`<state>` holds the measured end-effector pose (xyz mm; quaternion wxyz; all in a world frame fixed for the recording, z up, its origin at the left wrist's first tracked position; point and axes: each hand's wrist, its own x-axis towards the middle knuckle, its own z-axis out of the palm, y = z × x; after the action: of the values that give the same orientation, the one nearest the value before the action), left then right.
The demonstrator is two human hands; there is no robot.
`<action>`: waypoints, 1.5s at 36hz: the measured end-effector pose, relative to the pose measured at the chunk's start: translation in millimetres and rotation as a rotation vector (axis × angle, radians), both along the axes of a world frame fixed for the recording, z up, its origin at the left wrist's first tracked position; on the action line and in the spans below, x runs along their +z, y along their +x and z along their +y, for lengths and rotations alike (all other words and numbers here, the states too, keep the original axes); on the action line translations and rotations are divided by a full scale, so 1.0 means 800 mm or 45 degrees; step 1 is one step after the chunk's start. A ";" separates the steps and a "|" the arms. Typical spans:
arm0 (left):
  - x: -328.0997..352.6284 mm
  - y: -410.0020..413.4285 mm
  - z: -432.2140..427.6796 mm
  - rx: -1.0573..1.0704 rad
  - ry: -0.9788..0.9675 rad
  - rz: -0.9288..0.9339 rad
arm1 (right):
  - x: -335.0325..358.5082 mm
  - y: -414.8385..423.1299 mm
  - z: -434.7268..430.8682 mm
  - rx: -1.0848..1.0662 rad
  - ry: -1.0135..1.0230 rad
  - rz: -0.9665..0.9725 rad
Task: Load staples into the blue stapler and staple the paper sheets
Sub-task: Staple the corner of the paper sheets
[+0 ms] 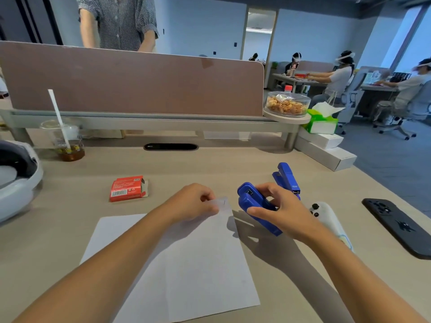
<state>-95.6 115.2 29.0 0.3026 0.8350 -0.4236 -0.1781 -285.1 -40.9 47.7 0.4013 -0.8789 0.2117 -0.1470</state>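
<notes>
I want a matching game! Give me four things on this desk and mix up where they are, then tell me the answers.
Things:
1. blue stapler
2. red box
3. black phone
4. paper sheets

Places:
A. lying flat at the desk's right edge
B. corner pinched by the left hand
C. gripped in the right hand
D. alone on the desk, left of both hands

Pairs: 1-C, 2-D, 3-A, 4-B

A brown desk divider (130,82) rises behind the pale tabletop (210,164) in a blue-walled office with grey floor (384,159) and swivel chairs (401,117).
</notes>
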 end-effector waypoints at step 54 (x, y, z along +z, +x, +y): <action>0.009 -0.003 0.039 -0.113 -0.151 0.081 | -0.005 0.037 0.052 0.251 -0.526 0.182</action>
<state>-98.0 146.4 35.9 0.3566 0.7901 -0.4600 -0.1925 -255.2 0.9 43.6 0.2094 -0.9670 0.1181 -0.0846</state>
